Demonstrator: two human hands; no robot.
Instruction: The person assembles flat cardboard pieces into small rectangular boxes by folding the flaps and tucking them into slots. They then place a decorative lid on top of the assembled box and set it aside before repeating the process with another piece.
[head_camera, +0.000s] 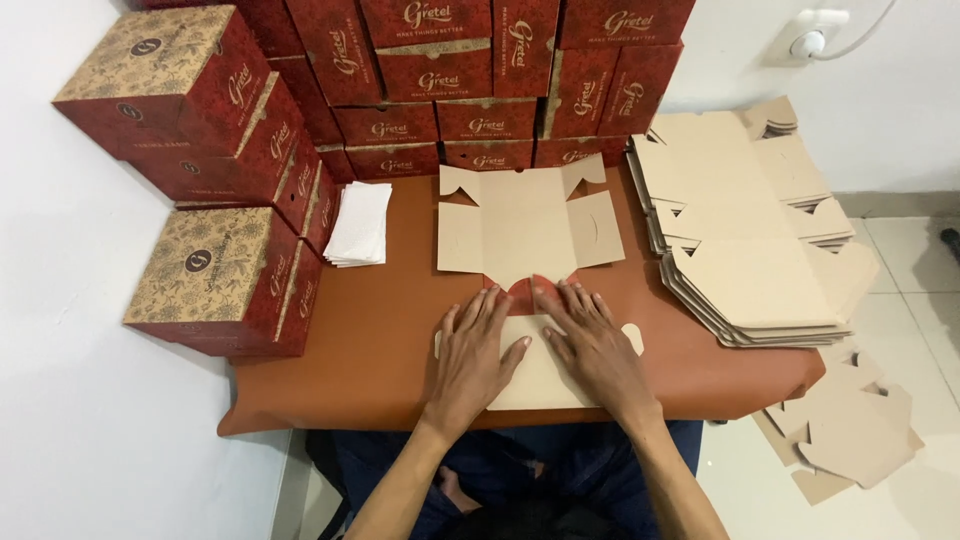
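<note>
Flat box blank at counter centre, near front edge. Left hand, right hand pressing near panel, fingers spread flat, gripping nothing. Likely light, thin, bendable card; take by edges.

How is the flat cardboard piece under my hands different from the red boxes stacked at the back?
The cardboard blank lies unfolded, plain tan side up; the red boxes are folded into closed cubes showing printed red and gold faces. The blank lies single under the left hand and right hand; the boxes stand stacked in rows. Both appear cardboard.
</note>
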